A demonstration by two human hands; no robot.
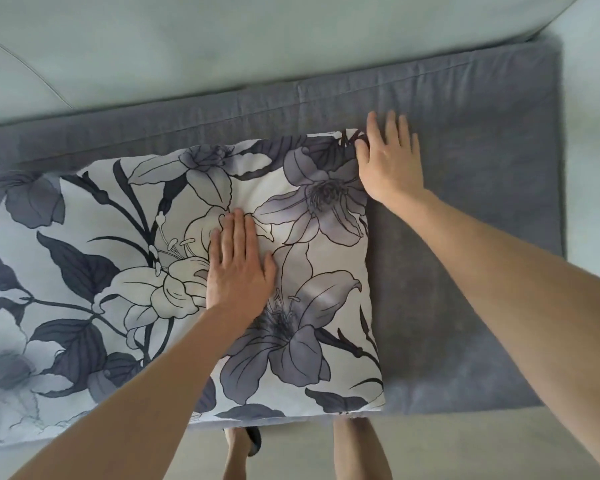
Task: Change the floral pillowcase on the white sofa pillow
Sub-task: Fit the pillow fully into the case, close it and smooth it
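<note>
A pillow in a floral pillowcase (302, 230), white with grey and dark blue lilies, lies flat on the grey seat cushion (465, 237) of the sofa. My left hand (238, 268) presses flat on the middle of the pillow, fingers straight and together. My right hand (390, 161) rests with straight fingers at the pillow's far right corner, its thumb touching the fabric edge and its fingers lying on the grey cushion. No white pillow inner shows.
More floral fabric of the same print (18, 306) lies at the left, partly under the pillow's left side. The pale sofa backrest (222, 46) runs along the top. My legs and a dark slipper (253, 441) stand on the light floor below the seat edge.
</note>
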